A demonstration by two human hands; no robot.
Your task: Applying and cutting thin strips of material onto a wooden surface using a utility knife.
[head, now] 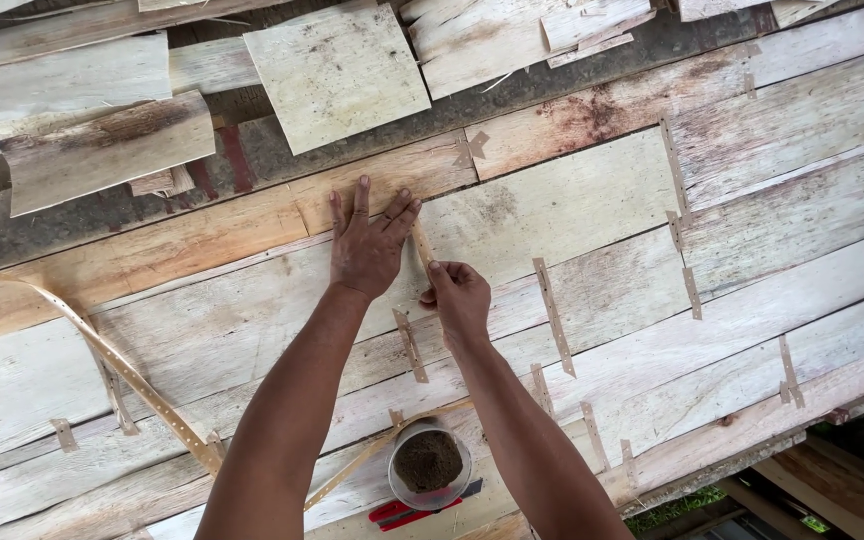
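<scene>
Thin tan tape strip (421, 243), slightly tilted, lies across pale veneer sheets (572, 210).

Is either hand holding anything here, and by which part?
The right hand pinches the lower end of a short brown tape strip on the veneer sheets. The left hand lies flat, fingertips at the strip's upper end, grasping nothing.

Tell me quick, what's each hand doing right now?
Left hand: open, flat on the veneer sheet.
Right hand: closed, pinching a tape strip.
</scene>
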